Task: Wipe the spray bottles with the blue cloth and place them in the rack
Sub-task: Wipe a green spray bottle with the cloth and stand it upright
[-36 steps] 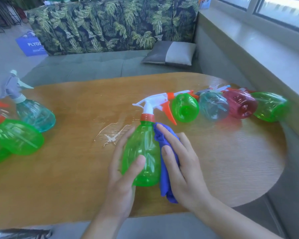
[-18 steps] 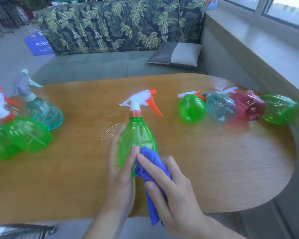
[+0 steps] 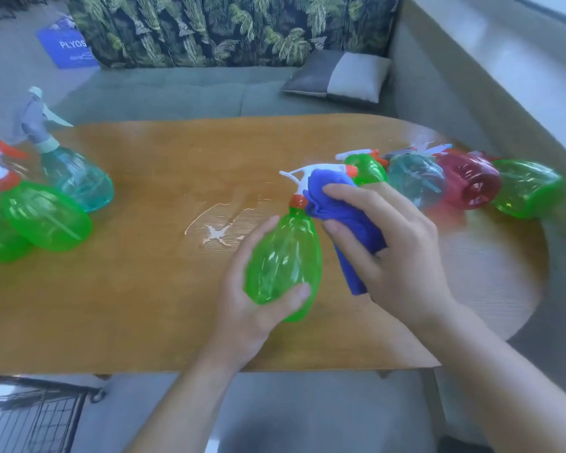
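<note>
Above the middle of the table (image 3: pixel 144 322), the green bottle (image 3: pixel 283 259) sits gripped around its belly by the left hand (image 3: pixel 252 308). The right hand (image 3: pixel 392 253) clutches the blue cloth (image 3: pixel 343 217) against the white sprayer (image 3: pixel 303 178). Wiping is under way; next, finish the head, then carry the bottle down to the wire rack (image 3: pixel 33 416).

Both bare forearms reach in from the lower edge. The left hand (image 3: pixel 255 299) cups the green spray bottle (image 3: pixel 283 259) from below — thumb across its base, fingers curled up its far side. The right hand (image 3: pixel 389 253) clutches the blue cloth (image 3: pixel 343 220) against the bottle's neck — fingers bent, wrist angled inward.
</note>
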{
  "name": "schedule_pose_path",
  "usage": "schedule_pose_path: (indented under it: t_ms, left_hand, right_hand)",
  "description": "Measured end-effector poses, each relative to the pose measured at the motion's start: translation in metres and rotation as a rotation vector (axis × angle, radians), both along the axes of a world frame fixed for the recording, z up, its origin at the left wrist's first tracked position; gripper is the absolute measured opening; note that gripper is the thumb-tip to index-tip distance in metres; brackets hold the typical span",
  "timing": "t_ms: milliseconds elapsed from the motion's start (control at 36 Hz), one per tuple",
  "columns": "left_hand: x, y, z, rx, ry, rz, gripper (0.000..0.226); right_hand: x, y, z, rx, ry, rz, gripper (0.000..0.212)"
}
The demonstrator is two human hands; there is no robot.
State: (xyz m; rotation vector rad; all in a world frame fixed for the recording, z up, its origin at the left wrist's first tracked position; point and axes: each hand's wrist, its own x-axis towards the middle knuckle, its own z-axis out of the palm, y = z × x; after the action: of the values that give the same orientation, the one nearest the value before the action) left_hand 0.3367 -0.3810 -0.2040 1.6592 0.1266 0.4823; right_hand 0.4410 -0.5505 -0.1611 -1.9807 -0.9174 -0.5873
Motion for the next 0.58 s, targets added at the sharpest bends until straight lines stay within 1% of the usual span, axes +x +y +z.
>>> schedule_pose_path:
  t_ms: [83, 139, 333, 389, 472, 500, 528, 583]
  left_hand:
    - [-0.004, -0.002, -0.007, 0.014, -0.021, -0.059, 0.083]
    - [-0.003, -0.003, -0.005, 0.047, -0.021, -0.058, 0.082]
    - [-0.004, -0.003, -0.007, 0.067, -0.022, -0.038, 0.082]
    - [-0.003, -0.003, -0.005, 0.075, -0.022, -0.04, 0.082]
    - [-0.002, -0.004, -0.004, 0.06, -0.024, -0.047, 0.082]
    - [-0.002, -0.004, -0.004, 0.059, -0.026, -0.051, 0.081]
    - [-0.002, -0.003, -0.005, 0.061, -0.029, -0.058, 0.08]
    - [-0.003, -0.003, -0.005, 0.073, -0.024, -0.069, 0.08]
  right_hand:
    - [0.001, -0.003, -0.007, -0.063, -0.031, 0.008, 0.026]
    - [0.001, -0.002, -0.012, -0.092, -0.079, -0.004, 0.023]
    - [0.017, -0.015, -0.008, -0.059, -0.084, -0.222, 0.021]
    - [0.015, -0.014, -0.008, -0.053, -0.062, -0.17, 0.021]
    - [0.006, -0.008, -0.01, -0.079, -0.053, 0.017, 0.021]
    - [0.004, -0.006, -0.011, -0.09, -0.062, 0.051, 0.021]
    - [0.004, -0.005, -0.011, -0.091, -0.069, 0.055, 0.021]
    - [0.008, -0.007, -0.009, -0.054, -0.07, -0.007, 0.021]
